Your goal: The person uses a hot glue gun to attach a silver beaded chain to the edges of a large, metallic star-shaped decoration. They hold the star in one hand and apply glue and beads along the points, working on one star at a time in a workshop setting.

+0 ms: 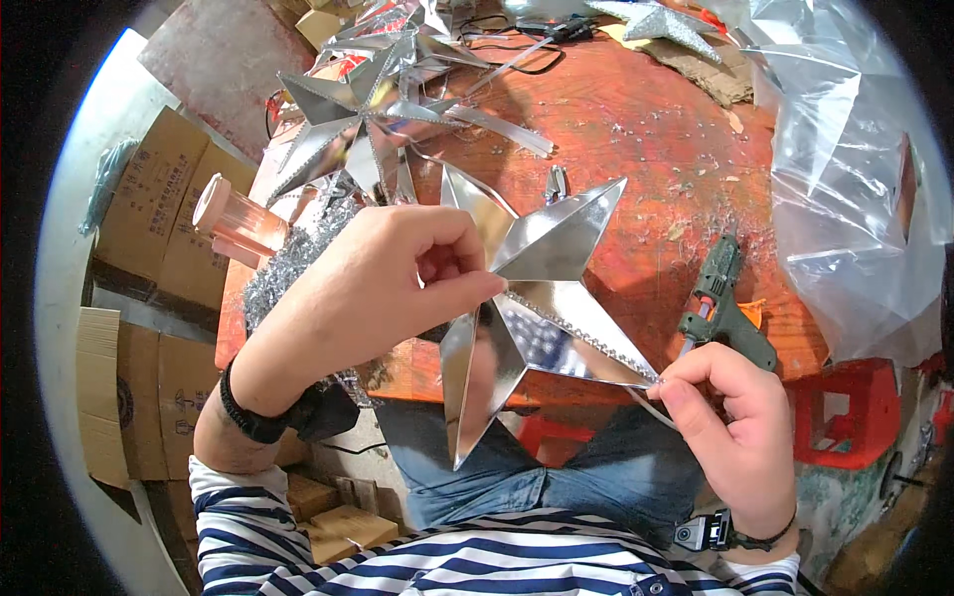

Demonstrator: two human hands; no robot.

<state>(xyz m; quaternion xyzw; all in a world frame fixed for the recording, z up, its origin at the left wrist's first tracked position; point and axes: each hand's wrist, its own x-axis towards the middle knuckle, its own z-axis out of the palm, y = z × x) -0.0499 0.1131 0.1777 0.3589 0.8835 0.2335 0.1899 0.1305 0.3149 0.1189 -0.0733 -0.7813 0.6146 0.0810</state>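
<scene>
A mirror-like silver star is held in front of me at the near edge of the table. A thin silver bead trim runs along one ridge, from the star's middle out to its lower right point. My left hand reaches over the star, thumb and forefinger pinched on the trim's inner end at the middle. At that point's tip, my right hand pinches the trim's outer end. Just beyond my right hand lies a dark green glue gun. Beside my left forearm is a heap of silver bead strands.
Another silver star with beaded ridges lies at the far left of the red-brown table. A pinkish cup stands at the left edge. Clear plastic sheeting hangs at right, above a red stool. Cardboard boxes stand at left.
</scene>
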